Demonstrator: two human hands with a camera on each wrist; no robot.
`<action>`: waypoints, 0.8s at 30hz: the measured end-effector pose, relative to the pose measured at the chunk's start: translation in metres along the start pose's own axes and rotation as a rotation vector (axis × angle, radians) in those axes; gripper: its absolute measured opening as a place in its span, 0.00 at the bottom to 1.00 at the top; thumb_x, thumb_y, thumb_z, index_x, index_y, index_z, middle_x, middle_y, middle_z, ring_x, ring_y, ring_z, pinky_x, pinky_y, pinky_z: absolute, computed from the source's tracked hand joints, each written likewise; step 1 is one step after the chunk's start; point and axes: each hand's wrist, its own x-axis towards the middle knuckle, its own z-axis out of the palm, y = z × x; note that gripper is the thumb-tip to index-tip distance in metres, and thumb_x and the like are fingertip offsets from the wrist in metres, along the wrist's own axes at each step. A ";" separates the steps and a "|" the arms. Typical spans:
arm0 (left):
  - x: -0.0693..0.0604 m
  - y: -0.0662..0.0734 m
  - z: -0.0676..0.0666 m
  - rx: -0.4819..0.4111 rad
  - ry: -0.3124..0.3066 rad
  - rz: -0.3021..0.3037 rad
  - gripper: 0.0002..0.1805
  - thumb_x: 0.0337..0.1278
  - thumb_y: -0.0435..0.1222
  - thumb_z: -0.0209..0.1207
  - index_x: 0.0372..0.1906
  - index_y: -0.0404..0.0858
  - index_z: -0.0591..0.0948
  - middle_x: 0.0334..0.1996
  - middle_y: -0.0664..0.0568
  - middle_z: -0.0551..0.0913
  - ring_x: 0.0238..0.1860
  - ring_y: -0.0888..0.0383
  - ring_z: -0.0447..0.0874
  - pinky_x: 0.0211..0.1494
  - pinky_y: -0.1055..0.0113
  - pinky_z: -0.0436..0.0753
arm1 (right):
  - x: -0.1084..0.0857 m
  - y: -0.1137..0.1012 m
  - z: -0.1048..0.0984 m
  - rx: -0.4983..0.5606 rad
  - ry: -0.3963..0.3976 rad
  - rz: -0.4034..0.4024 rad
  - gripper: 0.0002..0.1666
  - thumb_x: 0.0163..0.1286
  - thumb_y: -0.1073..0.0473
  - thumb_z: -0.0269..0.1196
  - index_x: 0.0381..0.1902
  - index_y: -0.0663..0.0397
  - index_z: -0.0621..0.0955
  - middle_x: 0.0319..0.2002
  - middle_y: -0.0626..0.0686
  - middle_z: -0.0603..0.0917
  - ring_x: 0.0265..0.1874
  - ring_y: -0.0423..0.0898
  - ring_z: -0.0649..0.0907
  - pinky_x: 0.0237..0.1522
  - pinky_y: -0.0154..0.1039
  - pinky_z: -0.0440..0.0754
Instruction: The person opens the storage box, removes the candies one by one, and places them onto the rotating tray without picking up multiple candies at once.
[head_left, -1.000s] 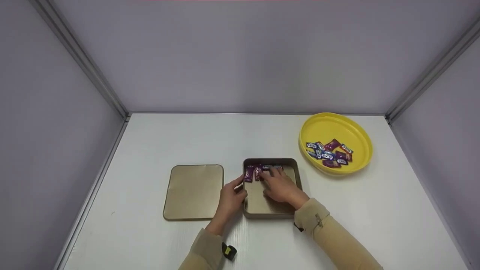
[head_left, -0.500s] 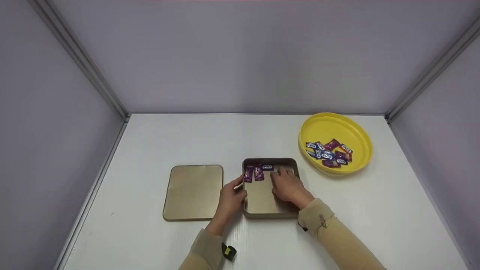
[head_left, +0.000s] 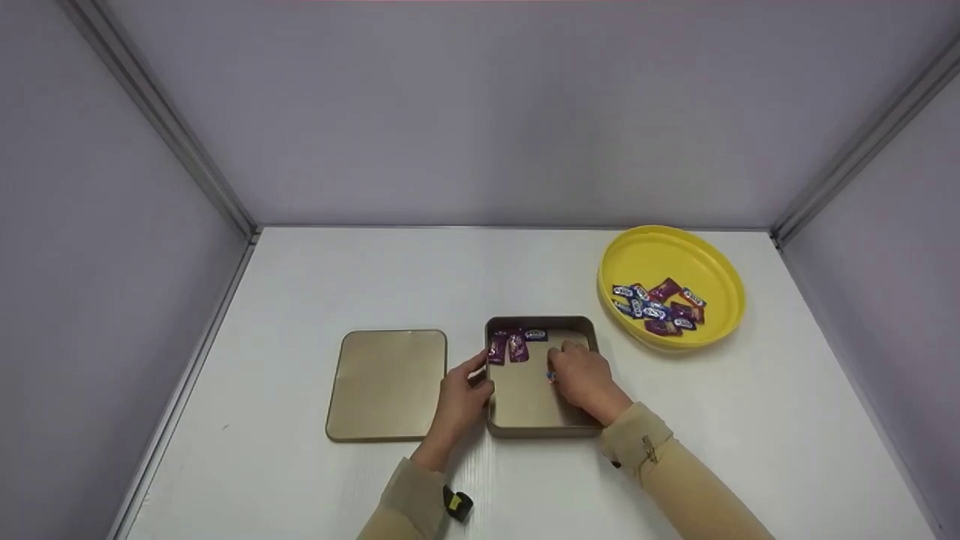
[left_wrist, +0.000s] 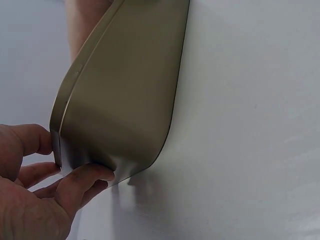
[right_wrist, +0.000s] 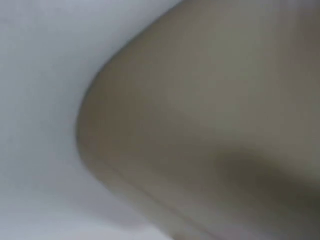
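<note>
My left hand (head_left: 461,394) grips the left side of an open gold-coloured tin (head_left: 540,433). In the left wrist view, fingers of the left hand (left_wrist: 37,187) lie against the rim and outer wall of the tin (left_wrist: 120,90). Over the inside right of the tin, my right hand (head_left: 583,379) pinches a small blue-wrapped candy (head_left: 551,376), mostly hidden by its fingers. Along the tin's far side lie purple-wrapped candies (head_left: 517,347) at the left and a blue-wrapped candy (head_left: 535,335) beside them. The right wrist view is blurred and shows only the tin's outer wall (right_wrist: 150,125).
A yellow round tray (head_left: 675,259) with several purple and blue wrapped candies (head_left: 654,311) stands at the back right. Left of the tin lies its flat gold lid (head_left: 388,386) on the white table (head_left: 360,277). Grey panels (head_left: 480,112) enclose the table's back and sides.
My right hand has drawn back toward the right and nearer me, taking up a blue-wrapped candy from the tin's far right. One blue-wrapped candy stays there. The left hand has not moved.
</note>
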 end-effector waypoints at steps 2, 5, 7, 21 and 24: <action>-0.001 0.000 0.000 0.004 0.002 -0.005 0.33 0.54 0.20 0.53 0.69 0.29 0.67 0.66 0.33 0.68 0.62 0.36 0.72 0.49 0.67 0.82 | 0.000 0.000 0.000 -0.005 0.007 0.001 0.06 0.64 0.68 0.63 0.39 0.60 0.82 0.31 0.57 0.78 0.31 0.54 0.79 0.30 0.51 0.81; -0.001 0.000 -0.001 0.004 0.002 0.001 0.33 0.54 0.21 0.53 0.69 0.30 0.68 0.66 0.34 0.69 0.62 0.37 0.72 0.51 0.66 0.82 | -0.001 0.000 0.000 -0.005 0.034 -0.005 0.02 0.62 0.68 0.64 0.34 0.61 0.83 0.28 0.57 0.78 0.28 0.55 0.79 0.27 0.51 0.81; -0.002 0.000 -0.001 0.009 0.003 0.008 0.33 0.55 0.21 0.53 0.69 0.30 0.68 0.66 0.35 0.69 0.62 0.37 0.72 0.53 0.65 0.81 | -0.001 0.000 0.000 0.000 0.051 -0.009 0.01 0.61 0.67 0.66 0.30 0.60 0.83 0.26 0.56 0.78 0.27 0.55 0.79 0.26 0.51 0.81; -0.001 0.001 -0.001 0.016 0.000 0.002 0.33 0.55 0.21 0.53 0.69 0.31 0.68 0.67 0.35 0.69 0.62 0.37 0.72 0.55 0.64 0.80 | -0.003 0.005 -0.010 0.285 -0.040 0.036 0.06 0.69 0.58 0.65 0.37 0.55 0.80 0.29 0.51 0.82 0.27 0.47 0.78 0.33 0.48 0.80; -0.001 0.000 -0.001 0.020 0.002 -0.001 0.33 0.55 0.21 0.54 0.69 0.31 0.68 0.67 0.34 0.68 0.63 0.37 0.71 0.54 0.64 0.81 | -0.006 0.008 -0.016 0.350 -0.038 0.042 0.05 0.68 0.59 0.65 0.38 0.54 0.81 0.30 0.49 0.81 0.28 0.46 0.78 0.35 0.47 0.80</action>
